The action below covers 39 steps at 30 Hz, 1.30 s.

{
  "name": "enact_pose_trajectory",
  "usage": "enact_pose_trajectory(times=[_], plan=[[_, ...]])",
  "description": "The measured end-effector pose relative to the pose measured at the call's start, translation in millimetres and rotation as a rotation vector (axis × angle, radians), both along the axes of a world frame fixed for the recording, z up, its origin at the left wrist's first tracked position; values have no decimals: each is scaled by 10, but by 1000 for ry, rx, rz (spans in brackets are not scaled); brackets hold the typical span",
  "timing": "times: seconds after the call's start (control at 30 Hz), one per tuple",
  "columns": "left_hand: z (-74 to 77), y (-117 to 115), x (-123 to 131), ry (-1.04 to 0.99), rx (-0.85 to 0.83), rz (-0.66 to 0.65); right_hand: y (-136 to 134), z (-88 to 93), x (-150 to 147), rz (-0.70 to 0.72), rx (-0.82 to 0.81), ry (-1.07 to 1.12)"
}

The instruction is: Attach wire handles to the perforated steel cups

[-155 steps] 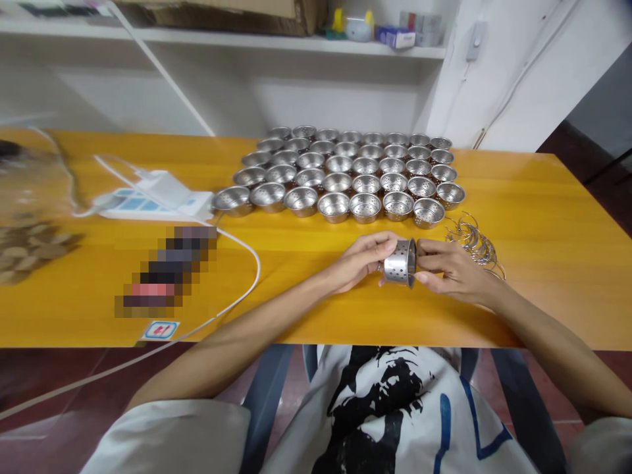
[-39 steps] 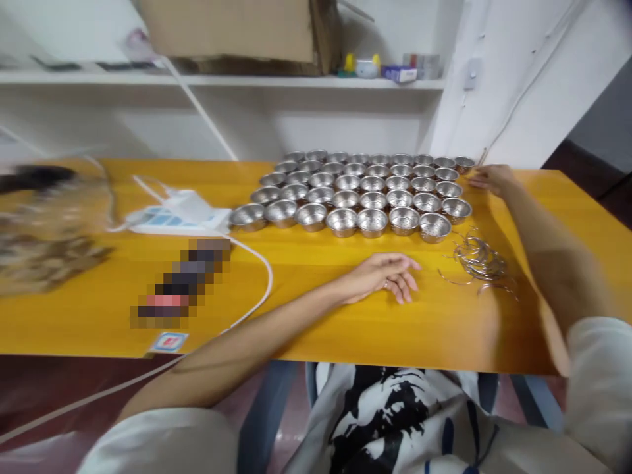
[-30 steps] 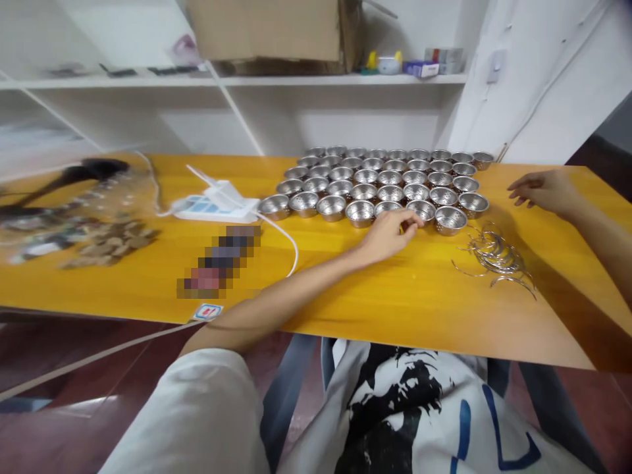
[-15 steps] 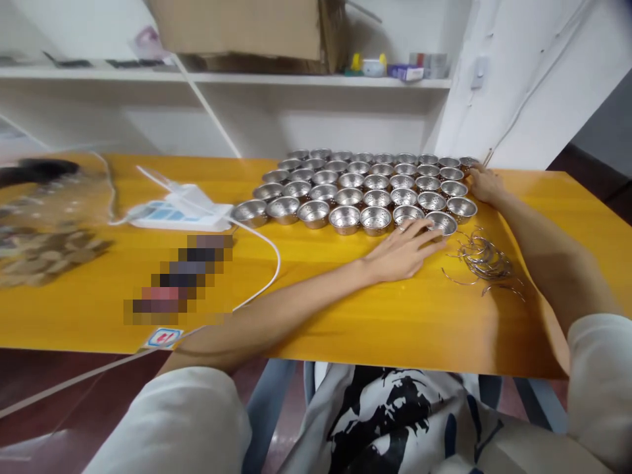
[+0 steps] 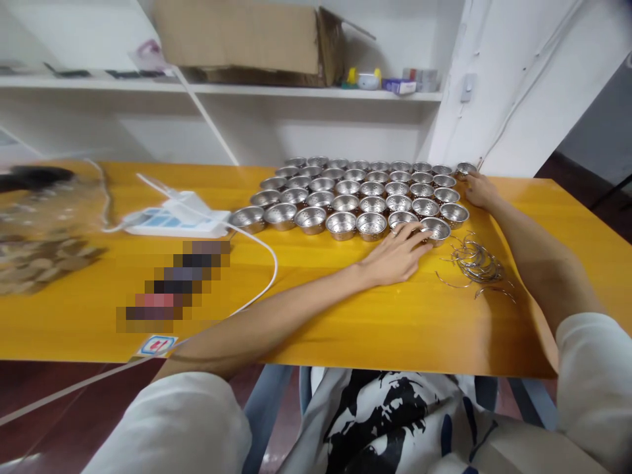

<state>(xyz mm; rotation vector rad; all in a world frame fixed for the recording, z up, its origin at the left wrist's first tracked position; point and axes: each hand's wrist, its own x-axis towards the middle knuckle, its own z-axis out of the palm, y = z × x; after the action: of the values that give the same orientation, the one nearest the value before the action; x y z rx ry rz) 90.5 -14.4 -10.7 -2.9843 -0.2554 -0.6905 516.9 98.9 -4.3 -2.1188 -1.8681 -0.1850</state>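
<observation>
Several rows of small perforated metal cups (image 5: 341, 225) stand rim up on the table. My left hand (image 5: 396, 255) rests by the front right corner of the rows, palm down. Its fingers are spread, and the tips touch the nearest cups, including the front right cup (image 5: 434, 230). At the back right corner, my right hand (image 5: 480, 191) has its fingers bent against the side of the last metal cup (image 5: 465, 171). Part of its grip is hidden. Between my forearms lies a loose tangle of thin curved wire pieces (image 5: 478, 262).
A white power strip (image 5: 182, 222) with a cable sits left of the cups. Farther left are a blurred brown pile (image 5: 47, 263) and clear plastic. Behind the yellow table (image 5: 316, 329), a shelf holds a cardboard box (image 5: 237, 39). A wall stands at the back right.
The view has shifted slightly, so everything sits a little lower and further left. The back right cup shows more clearly beside my right hand. My left hand stays at the front cups.
</observation>
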Motion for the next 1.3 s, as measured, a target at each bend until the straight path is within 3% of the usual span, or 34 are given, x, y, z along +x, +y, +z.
enact_pose_trajectory(times=[0.37,0.53,0.67,0.73,0.83,0.93,1.13,1.3], plan=[[63,-49,-26,-26,5,27,-207,212,-169,16,1,8],[43,-64,-211,-51,-17,16,-606,523,-320,27,45,-11],[33,-74,-454,-102,-66,-27,-1117,752,-664,195,97,35],[35,-71,-546,-163,-147,-35,-1406,836,-917,391,-40,168],[23,-55,-611,-244,-346,-57,-1803,919,-1297,668,-470,197],[-3,-36,-606,-253,-522,-83,-2077,885,-1571,690,-594,159],[42,-34,-573,-227,-646,-54,-2336,518,-1808,631,-430,55],[93,-86,-603,-195,-834,-83,-2433,390,-1943,565,-354,-112]])
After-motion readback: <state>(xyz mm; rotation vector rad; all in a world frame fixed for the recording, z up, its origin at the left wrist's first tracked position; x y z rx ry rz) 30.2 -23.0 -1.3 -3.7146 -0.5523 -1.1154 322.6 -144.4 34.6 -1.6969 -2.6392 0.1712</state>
